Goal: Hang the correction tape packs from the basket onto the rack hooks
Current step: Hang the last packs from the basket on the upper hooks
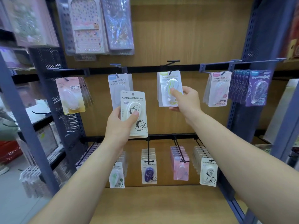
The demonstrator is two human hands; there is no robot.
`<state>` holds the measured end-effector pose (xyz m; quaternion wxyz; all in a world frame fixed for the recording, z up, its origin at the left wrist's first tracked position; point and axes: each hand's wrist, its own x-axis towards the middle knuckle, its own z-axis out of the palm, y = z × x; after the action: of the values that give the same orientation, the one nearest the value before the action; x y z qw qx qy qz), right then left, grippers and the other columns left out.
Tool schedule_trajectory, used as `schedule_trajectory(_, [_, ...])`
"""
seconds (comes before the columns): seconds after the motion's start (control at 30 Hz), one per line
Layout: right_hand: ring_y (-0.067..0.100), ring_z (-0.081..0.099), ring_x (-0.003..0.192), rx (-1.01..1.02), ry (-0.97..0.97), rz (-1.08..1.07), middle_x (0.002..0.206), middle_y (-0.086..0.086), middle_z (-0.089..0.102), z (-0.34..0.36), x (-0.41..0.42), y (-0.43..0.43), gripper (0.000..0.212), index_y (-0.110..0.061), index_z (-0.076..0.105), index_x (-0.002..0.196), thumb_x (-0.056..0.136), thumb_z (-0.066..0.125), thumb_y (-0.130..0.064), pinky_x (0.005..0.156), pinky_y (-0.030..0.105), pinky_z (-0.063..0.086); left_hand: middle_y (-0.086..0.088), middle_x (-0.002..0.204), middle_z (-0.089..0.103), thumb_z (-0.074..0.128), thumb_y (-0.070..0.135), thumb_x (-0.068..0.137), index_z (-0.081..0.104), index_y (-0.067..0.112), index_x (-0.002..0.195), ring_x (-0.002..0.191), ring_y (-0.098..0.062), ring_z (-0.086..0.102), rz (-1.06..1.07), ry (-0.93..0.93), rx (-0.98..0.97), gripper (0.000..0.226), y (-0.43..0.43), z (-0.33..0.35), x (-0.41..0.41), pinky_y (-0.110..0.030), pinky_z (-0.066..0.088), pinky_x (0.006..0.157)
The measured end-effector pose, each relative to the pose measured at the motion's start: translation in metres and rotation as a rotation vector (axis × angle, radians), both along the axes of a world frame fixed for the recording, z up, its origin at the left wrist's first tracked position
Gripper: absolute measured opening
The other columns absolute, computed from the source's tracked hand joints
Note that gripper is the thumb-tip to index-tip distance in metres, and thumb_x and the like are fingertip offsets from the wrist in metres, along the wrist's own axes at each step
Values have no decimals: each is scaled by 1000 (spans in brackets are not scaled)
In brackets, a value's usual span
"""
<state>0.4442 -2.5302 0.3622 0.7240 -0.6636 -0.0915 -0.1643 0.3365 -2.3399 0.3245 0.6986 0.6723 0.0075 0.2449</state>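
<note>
Head view: a white correction tape pack (pixel 134 113) is gripped upright in the left hand (pixel 120 125), fingers closed on its blister, held off the hooks, in front of the blue-labelled pack (pixel 119 88) on the upper rail. A green-striped pack (pixel 169 88), hung on its hook (pixel 170 72), is pinched at its lower edge by the right hand (pixel 186 101). Further packs are seen on the lower rail (pixel 169 136)

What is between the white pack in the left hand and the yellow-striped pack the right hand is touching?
Only bare wooden backboard, in the head view. The white pack in the left hand and the yellow-striped pack under the right hand do not touch.
</note>
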Motion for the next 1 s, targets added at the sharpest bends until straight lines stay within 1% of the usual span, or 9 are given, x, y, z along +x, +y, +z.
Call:
schedule_trajectory(0.17, [18,69,98,-237,109,-101,107,-9,66,-2,14,7,26,-22,65,118,95,67,-33,73,41,65,5,108,77,72,20,96,67,26,117,95,-16,77,0,-8,-9,22,0,1,1,-44,64,84])
schedule_trajectory(0.23, [22,66,100,-390,140,-200,115,-7,59,-11,11,9,44,-21,57,131,92,68,-38,85,46,61,5,109,77,74,21,95,66,24,119,95,-16,76,1,-6,-6,26,0,0,-2,-44,63,86])
schedule_trajectory(0.3, [22,64,101,-443,119,-249,121,-4,56,-24,0,14,48,-20,54,131,91,68,-41,89,43,56,4,111,76,76,22,93,65,23,123,97,-17,76,2,4,-7,32,1,-6,-4,-47,63,87])
schedule_trajectory(0.4, [16,67,93,-327,63,4,101,-9,68,-51,-33,25,18,-23,65,106,96,64,-38,83,37,54,4,116,75,79,22,90,62,22,130,100,-17,76,-2,29,-6,43,-1,-20,-9,-49,63,86])
schedule_trajectory(0.53, [25,75,91,-201,119,325,96,1,76,-77,-78,34,19,-20,68,102,103,57,-36,76,40,60,1,116,76,81,22,88,60,19,134,99,-18,76,-14,50,-23,50,-9,-39,-15,-40,65,78])
schedule_trajectory(0.7, [15,75,84,-150,125,328,95,0,75,-97,-94,22,20,-15,69,103,96,71,-33,67,33,62,0,115,76,85,20,82,56,16,136,100,-17,76,-57,84,-67,61,-21,-60,-23,-42,64,80])
schedule_trajectory(0.83, [17,75,84,-143,156,340,97,10,73,-106,-95,13,17,-12,71,98,94,74,-28,67,34,62,-1,116,76,85,20,82,54,16,137,99,-18,76,-52,111,-72,63,-32,-70,-26,-44,64,81])
schedule_trajectory(0.93, [20,76,83,-105,207,310,96,5,76,-114,-97,2,16,-10,69,100,95,72,-25,67,39,63,-1,117,76,78,26,90,58,19,133,99,-22,76,-70,157,-77,47,-39,-76,-27,-48,65,75])
schedule_trajectory(1.0, [24,75,91,-143,247,222,98,3,77,-124,-96,-8,16,-14,69,102,96,68,-28,80,50,63,2,113,76,69,18,97,63,21,128,97,-18,77,-72,201,-85,31,-44,-85,-24,-42,64,68])
